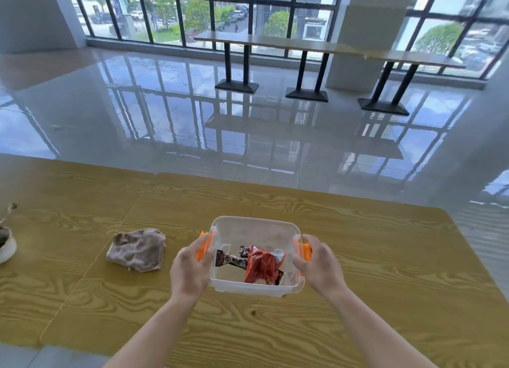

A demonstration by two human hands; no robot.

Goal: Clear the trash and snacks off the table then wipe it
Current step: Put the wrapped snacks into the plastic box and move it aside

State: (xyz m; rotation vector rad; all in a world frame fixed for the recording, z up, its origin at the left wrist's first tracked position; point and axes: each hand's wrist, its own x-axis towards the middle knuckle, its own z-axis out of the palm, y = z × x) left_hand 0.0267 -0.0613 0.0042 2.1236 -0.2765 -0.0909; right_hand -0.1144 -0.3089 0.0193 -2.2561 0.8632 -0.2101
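Observation:
A clear plastic box point(254, 227) with orange side clips sits on the wooden table point(371, 257), near its middle. Inside it lie a red snack packet point(261, 265) and a dark wrapper point(230, 258). My left hand point(191, 268) grips the box's left side over the orange clip. My right hand point(319, 263) grips the right side, fingers around the other clip. A crumpled brownish cloth point(137, 249) lies on the table to the left of the box, apart from it.
A small white plant pot point(7, 246) stands at the table's left edge. Beyond the far table edge is glossy tiled floor, with a long counter point(303, 46) on black legs by the windows.

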